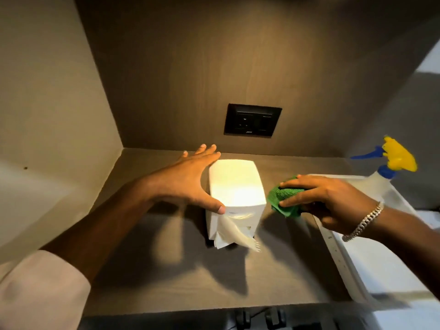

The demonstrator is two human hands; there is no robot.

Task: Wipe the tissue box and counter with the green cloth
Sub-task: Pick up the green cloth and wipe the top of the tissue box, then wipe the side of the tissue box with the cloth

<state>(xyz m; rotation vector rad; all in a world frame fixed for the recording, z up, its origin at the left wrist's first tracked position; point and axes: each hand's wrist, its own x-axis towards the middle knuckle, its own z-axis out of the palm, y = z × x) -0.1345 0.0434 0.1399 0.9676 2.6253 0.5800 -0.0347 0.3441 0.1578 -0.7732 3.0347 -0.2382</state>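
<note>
Two hands work at the counter [166,277]. Left hand [185,182], fingers spread wide, cups the white tissue box's [235,184] left side, thumb on its front edge. Right hand [319,198] grips the bunched green cloth [283,198] just right of the box, near a spray bottle [390,167].

The tissue box [237,184] stands on the counter [166,270], before the wall socket [252,120]. The left hand [188,179] touches its left side. The right hand [326,198], right of the box, holds the cloth [283,196]. Farther right lies a tray [371,258], with a spray bottle [390,167] behind it.
</note>
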